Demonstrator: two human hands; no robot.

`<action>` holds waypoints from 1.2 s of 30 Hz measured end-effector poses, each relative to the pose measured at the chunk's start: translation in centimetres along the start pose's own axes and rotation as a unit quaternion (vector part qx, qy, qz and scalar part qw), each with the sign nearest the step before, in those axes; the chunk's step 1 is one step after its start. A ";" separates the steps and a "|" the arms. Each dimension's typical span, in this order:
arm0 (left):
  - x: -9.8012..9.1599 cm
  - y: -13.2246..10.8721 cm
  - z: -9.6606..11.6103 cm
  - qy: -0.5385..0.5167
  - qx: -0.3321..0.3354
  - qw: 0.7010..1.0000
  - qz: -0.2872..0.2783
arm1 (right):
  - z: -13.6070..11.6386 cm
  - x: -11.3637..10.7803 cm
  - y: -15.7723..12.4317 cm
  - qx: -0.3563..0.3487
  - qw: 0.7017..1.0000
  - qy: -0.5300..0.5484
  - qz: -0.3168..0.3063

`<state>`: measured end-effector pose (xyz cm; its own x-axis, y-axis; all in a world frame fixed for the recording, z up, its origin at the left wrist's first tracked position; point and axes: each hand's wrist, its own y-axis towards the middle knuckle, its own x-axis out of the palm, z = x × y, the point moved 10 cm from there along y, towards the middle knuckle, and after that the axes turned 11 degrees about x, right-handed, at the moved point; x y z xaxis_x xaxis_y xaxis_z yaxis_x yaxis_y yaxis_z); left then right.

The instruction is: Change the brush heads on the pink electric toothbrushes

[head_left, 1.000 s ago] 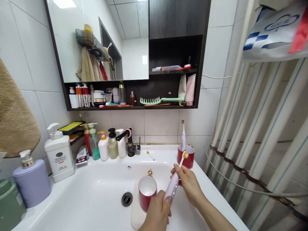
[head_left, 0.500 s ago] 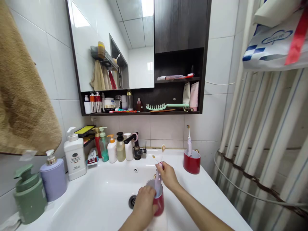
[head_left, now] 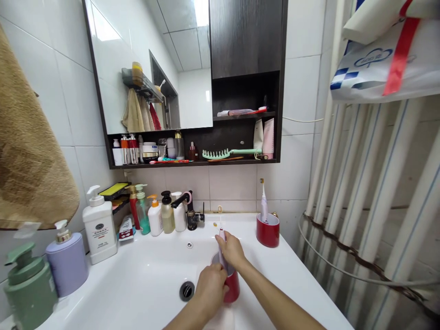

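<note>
My right hand (head_left: pixel 231 249) is closed around an electric toothbrush (head_left: pixel 221 243), whose head points up and whose lower end is inside a red cup (head_left: pixel 233 286). The cup has a pale inside and stands or hangs over the front of the basin; its base is partly hidden. At the cup's left side, my left hand (head_left: pixel 210 288) grips it, with fingers at the rim and the thumb in front. A second red cup (head_left: pixel 268 233) stands on the right of the counter, holding another electric toothbrush (head_left: pixel 264 208) upright.
The white sink (head_left: pixel 147 275) has a drain (head_left: pixel 187 291) and a black faucet (head_left: pixel 190 213). Pump bottles line the left, including a green one (head_left: pixel 30 288) and a purple one (head_left: pixel 67 263). A mirror cabinet (head_left: pixel 245 41) hangs above; pipes (head_left: pixel 364 183) run at right.
The view has shifted slightly to the right. The red cup now leans more, and my left fingers have moved up to its rim. The toothbrush stays in my right hand.
</note>
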<state>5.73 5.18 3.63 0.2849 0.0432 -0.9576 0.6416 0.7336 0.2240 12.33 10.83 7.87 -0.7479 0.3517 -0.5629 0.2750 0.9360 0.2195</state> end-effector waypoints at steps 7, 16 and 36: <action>-3.0 6.2 1.2 0.016 0.023 0.999 0.023 | 4.3 -6.5 -5.3 -0.025 0.996 0.087 -0.009; -1.5 15.3 0.4 0.016 -0.008 1.000 0.005 | 5.9 -5.7 -5.6 -0.115 0.992 -0.052 0.016; -8.7 4.1 1.5 -0.453 -0.024 0.858 0.241 | 0.6 -8.9 -5.0 -0.040 0.959 0.281 -0.028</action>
<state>6.96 6.76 13.11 0.9594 -0.1805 -0.2167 0.2705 0.8067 0.5254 17.99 2.97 11.32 -0.9736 0.2193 -0.0629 0.1944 0.9418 0.2742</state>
